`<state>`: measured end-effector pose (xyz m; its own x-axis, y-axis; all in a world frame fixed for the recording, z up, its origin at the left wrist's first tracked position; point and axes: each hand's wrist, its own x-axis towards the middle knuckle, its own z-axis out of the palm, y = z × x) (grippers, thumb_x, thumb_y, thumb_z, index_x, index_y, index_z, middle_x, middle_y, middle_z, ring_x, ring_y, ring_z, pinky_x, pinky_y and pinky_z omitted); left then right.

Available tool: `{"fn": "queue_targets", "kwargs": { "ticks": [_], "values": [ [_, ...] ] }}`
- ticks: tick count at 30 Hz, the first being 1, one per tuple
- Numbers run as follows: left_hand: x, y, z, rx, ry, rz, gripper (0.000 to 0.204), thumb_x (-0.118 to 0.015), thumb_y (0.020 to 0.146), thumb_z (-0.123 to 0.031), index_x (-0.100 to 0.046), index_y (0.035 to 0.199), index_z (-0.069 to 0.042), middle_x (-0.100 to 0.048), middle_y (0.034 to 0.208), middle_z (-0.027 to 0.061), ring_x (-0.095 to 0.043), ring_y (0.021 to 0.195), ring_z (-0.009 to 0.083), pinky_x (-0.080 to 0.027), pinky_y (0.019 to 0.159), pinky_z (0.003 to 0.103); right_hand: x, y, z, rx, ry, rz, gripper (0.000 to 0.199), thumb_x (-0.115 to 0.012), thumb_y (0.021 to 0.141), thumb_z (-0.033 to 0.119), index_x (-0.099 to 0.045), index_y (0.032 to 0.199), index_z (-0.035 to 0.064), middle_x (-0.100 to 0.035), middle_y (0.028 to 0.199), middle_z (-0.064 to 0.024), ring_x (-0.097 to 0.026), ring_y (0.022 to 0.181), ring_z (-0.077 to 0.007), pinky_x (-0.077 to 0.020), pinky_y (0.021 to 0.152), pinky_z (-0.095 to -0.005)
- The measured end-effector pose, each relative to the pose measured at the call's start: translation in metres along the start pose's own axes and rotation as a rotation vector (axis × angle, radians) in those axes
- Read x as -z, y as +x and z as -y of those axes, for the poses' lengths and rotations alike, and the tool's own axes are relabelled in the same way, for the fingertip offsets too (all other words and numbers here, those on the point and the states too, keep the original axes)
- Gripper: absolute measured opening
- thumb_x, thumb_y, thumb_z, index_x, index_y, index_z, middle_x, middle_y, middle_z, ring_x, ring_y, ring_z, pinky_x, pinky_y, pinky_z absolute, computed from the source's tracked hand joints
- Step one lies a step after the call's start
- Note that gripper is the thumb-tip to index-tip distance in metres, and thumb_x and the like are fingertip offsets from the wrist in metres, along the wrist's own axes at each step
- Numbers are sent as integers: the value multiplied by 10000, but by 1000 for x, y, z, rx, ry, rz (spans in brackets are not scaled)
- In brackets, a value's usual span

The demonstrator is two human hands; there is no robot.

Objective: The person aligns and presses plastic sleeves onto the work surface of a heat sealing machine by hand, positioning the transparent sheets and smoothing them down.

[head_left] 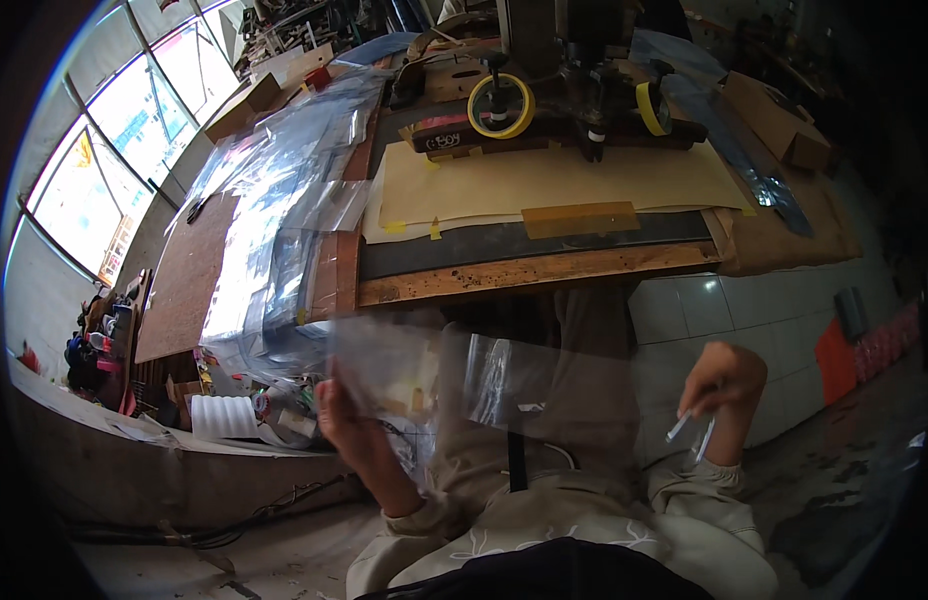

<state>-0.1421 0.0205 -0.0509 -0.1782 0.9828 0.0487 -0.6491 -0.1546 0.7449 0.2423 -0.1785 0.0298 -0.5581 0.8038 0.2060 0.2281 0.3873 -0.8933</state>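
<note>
My left hand (359, 435) is closed on the left edge of a clear plastic sheet (574, 385), which stretches across in front of my lap. Its thumb and fingers stand upright along that edge. To the right, my right hand (724, 380) is bent downward with its fingers pinched together. From those fingers hangs a small clear strip with whitish edges (678, 427); its exact kind is hard to make out. In front of me is a machine bed with cream-coloured board (564, 185) on it, and a brown tape patch (579, 219) at the board's near edge.
A wooden rail (544, 272) edges the bed. Stacked clear plastic sheets (274, 210) cover the table's left side. Yellow tape rolls (501, 107) hang on the machine's knobs. A cardboard box (779, 120) stands at the right, and a white foam roll (224, 416) lies lower left.
</note>
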Motion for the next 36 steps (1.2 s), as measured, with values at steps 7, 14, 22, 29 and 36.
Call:
{"fn": "queue_targets", "kwargs": {
  "ticks": [7, 14, 22, 29, 36],
  "values": [
    [45, 60, -113, -974, 988, -156, 409, -492, 865, -117, -455, 1250, 18, -520, 1173, 154, -514, 1055, 260, -420, 864, 344, 3, 28, -136, -1312, -920, 22, 159, -591, 754, 105, -664, 880, 40, -635, 738, -121, -631, 699, -231, -500, 647, -342],
    [-4, 59, -157, -351, -680, 417, 416, -458, 877, -95, -416, 1277, 13, -503, 1218, 133, -516, 1074, 231, -416, 887, 317, -33, 87, -229, -866, -1340, -341, 327, -670, 682, 236, -624, 901, -3, -580, 1002, -206, -541, 984, -342, -406, 903, -435],
    [-65, 46, -180, -102, -1287, 886, 427, -419, 891, -70, -372, 1308, 8, -482, 1269, 109, -517, 1095, 198, -412, 912, 286, -135, 274, -143, -58, -301, -168, 1026, -590, 711, 633, -175, 1373, -31, -234, 1408, -238, -237, 1312, -335, -209, 1074, -386],
    [-94, 56, -174, -53, -1367, 950, 439, -403, 900, -70, -345, 1331, -10, -474, 1295, 91, -523, 1091, 171, -414, 921, 264, -140, 249, -135, 140, -404, -631, 328, -596, 822, 251, -517, 1047, 26, -499, 1095, -166, -498, 1032, -314, -408, 892, -398],
    [-96, 87, -142, -94, -1306, 596, 456, -493, 893, -198, -390, 1327, -104, -523, 1208, 92, -551, 959, 157, -451, 851, 268, -107, 183, -206, 225, -901, -501, 251, -647, 771, 323, -577, 818, 87, -556, 912, -88, -555, 896, -260, -468, 742, -378]
  ]
}}
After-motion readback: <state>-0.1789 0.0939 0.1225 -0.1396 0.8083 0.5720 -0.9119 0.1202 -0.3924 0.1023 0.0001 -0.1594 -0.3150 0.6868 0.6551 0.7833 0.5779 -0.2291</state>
